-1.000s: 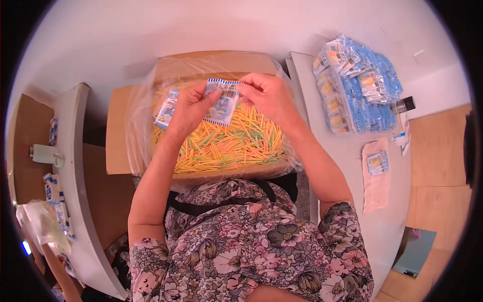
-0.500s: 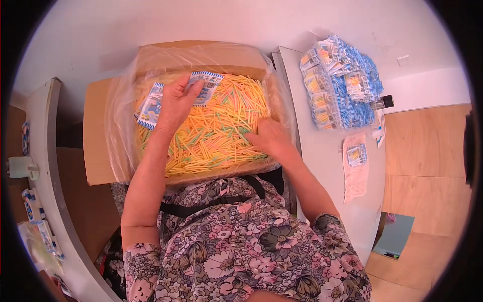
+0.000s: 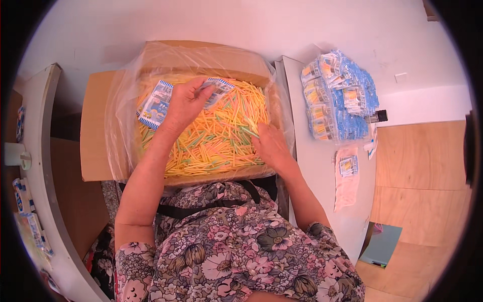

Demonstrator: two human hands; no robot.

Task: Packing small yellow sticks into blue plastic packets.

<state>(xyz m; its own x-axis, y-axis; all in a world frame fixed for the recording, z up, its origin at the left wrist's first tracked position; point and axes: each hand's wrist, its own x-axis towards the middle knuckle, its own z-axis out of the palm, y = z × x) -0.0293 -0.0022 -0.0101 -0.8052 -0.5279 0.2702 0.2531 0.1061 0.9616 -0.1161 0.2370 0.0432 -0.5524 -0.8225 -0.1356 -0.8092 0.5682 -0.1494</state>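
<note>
A large cardboard box [image 3: 103, 126] lined with clear plastic holds a mass of thin yellow, orange, pink and green sticks [image 3: 201, 146]. Above them, my left hand [image 3: 188, 98] pinches a small blue-and-white plastic packet [image 3: 220, 90] between thumb and fingers. Another blue-and-white packet [image 3: 155, 106] shows just left of that hand; whether it lies on the sticks or is held cannot be made out. At the box's right side my right hand [image 3: 272, 143] is closed on a few sticks [image 3: 250, 128], their tips poking out past the fingers.
On the white table [image 3: 314, 176] at right stands a pile of filled packets [image 3: 342, 95] in clear plastic. Nearer lies a pink cloth [image 3: 346, 194] with one packet [image 3: 348, 166] on it. A white cup [image 3: 17, 155] and several packets line the left table [image 3: 37, 151].
My right hand has lifted slightly from among the sticks, and a few now show in its fingers. My left hand keeps its packet. The whole view has shifted a little.
</note>
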